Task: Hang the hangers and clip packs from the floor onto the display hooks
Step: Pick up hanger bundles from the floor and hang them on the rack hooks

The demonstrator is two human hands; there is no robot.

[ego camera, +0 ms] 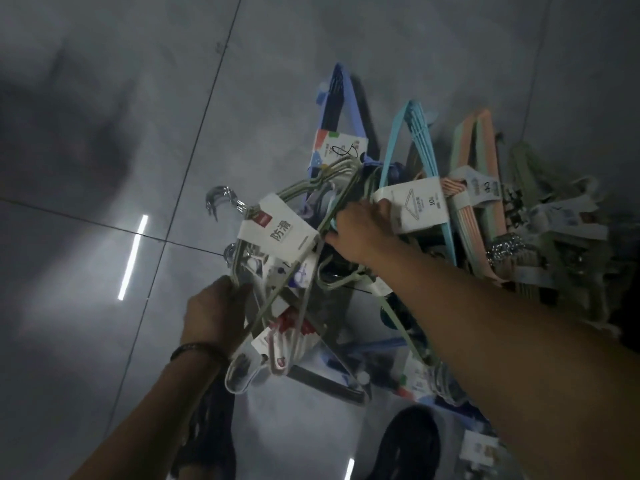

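A heap of bundled hangers lies on the grey tiled floor point(104, 168). My left hand point(211, 313) grips the side of a pale grey hanger bundle point(277, 230) with a white label and chrome hooks, lifted off the floor. My right hand point(360, 230) reaches into the heap, its fingers curled round hanger bars beside a light blue hanger pack point(412, 150) with a white card label. A dark blue pack point(337, 109), a peach and green pack point(479, 157) and pale green hangers point(554, 244) lie further back and to the right.
More packs with printed cards lie near my feet at the lower right point(481, 448). A dark shoe point(408, 445) shows at the bottom. Light strips reflect on the glossy tiles at the left. No display hooks are in view.
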